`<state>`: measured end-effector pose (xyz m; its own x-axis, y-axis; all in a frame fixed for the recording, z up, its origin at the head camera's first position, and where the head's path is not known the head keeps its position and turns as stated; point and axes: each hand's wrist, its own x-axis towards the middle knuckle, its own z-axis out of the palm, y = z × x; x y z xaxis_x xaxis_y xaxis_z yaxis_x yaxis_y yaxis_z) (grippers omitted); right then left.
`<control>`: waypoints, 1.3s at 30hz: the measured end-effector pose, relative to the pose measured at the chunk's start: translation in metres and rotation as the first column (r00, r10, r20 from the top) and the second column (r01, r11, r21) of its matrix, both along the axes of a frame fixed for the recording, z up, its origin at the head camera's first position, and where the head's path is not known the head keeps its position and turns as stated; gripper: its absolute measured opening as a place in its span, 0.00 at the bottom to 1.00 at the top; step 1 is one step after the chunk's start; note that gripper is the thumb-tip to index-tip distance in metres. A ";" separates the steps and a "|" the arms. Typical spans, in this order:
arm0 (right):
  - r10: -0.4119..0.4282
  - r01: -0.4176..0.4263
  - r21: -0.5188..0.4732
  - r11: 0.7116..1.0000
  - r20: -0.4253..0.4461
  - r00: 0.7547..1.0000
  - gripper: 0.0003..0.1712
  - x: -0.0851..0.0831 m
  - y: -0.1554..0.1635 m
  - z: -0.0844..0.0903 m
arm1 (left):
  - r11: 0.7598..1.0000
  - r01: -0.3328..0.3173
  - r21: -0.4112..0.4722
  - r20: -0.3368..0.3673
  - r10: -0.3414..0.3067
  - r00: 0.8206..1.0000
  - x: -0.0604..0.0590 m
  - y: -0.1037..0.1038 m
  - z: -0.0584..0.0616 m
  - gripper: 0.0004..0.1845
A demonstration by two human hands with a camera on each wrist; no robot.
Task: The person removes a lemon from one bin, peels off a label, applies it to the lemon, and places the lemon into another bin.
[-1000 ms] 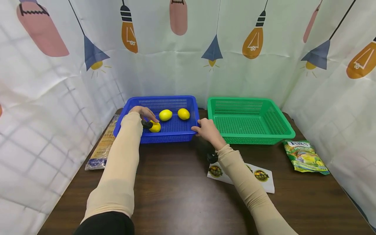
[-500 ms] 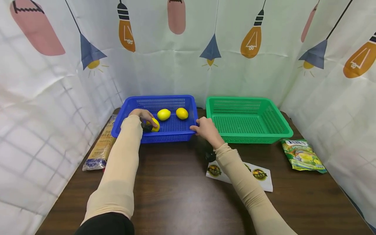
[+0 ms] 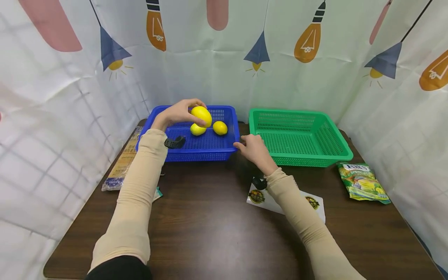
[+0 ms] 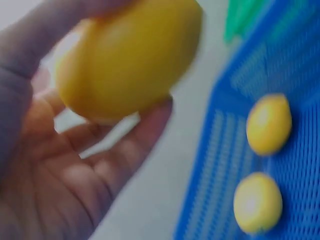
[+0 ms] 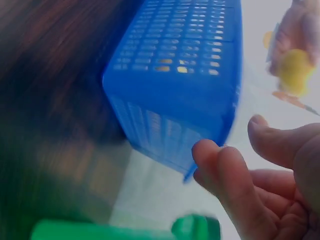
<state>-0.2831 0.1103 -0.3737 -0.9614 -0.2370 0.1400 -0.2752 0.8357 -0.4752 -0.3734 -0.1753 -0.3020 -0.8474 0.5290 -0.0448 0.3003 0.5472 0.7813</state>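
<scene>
My left hand [image 3: 183, 112] holds a lemon [image 3: 201, 116] between thumb and fingers, raised over the blue basket [image 3: 201, 156]. Seen from the head, the fruit's long axis slopes from upper left to lower right; in the left wrist view it rises from lower left to upper right, one end clear of my fingers. I cannot tell which end bore the stem. My right hand [image 3: 254, 148] is at the blue basket's near right corner, thumb and forefinger parted by a small gap and grasping nothing; whether a fingertip touches the rim I cannot tell. Inside the blue basket lie a left-hand lemon [image 3: 198, 130], partly covered by the raised one and my fingers, and a right-hand lemon [image 3: 220, 128] just beside it. The green basket [image 3: 308, 160] stands to the right across a narrow gap; the blue basket's right wall and my right hand come between it and the raised fruit. My right forearm crosses a white sheet [image 3: 269, 203] with round printed labels. Farther right lies a green and yellow packet [image 3: 364, 182]; at far left, a clear bag [image 3: 124, 161] with tan contents is partly hidden by my left sleeve [image 3: 138, 202]. All rest on a dark wooden table [image 3: 210, 233], before a lamp-patterned curtain [image 3: 224, 77].
</scene>
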 end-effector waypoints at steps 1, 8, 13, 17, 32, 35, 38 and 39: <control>0.014 -0.014 0.010 1.000 -0.017 1.000 0.25 0.004 0.004 0.000 | 0.999 0.027 0.035 -0.020 -0.027 0.999 0.008 0.004 0.003 0.32; 0.153 -0.164 0.144 0.976 0.087 0.984 0.21 0.041 0.029 -0.006 | 0.951 0.254 0.176 -0.064 -0.246 0.967 0.072 0.038 -0.010 0.32; 0.147 -0.225 0.283 0.932 0.273 0.951 0.19 0.056 0.044 -0.018 | 0.901 0.373 0.223 0.005 -0.384 0.923 0.109 0.069 -0.061 0.34; 0.114 -0.231 0.339 0.912 0.330 0.937 0.21 0.060 0.049 -0.027 | 0.875 0.410 0.258 0.091 -0.444 0.891 0.128 0.085 -0.108 0.36; 0.120 -0.244 0.348 0.905 0.341 0.932 0.14 0.071 0.051 -0.050 | 0.928 0.288 0.239 0.271 -0.348 0.897 0.149 0.105 -0.162 0.41; 0.109 -0.240 0.353 0.904 0.353 0.929 0.13 0.072 0.051 -0.050 | 0.931 0.288 0.224 0.252 -0.341 0.906 0.150 0.105 -0.163 0.41; 0.101 -0.230 0.340 0.912 0.358 0.928 0.15 0.074 0.051 -0.052 | 0.935 0.293 0.202 0.237 -0.337 0.911 0.151 0.106 -0.165 0.39; 0.098 -0.225 0.333 0.916 0.359 0.928 0.16 0.075 0.051 -0.052 | 0.936 0.290 0.201 0.238 -0.333 0.912 0.152 0.106 -0.165 0.39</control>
<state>-0.2082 0.1616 -0.4262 -0.8804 -0.3660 -0.3015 -0.3032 0.9234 -0.2353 -0.2219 -0.0692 -0.4673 -0.6070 0.7826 -0.1378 0.2065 0.3228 0.9237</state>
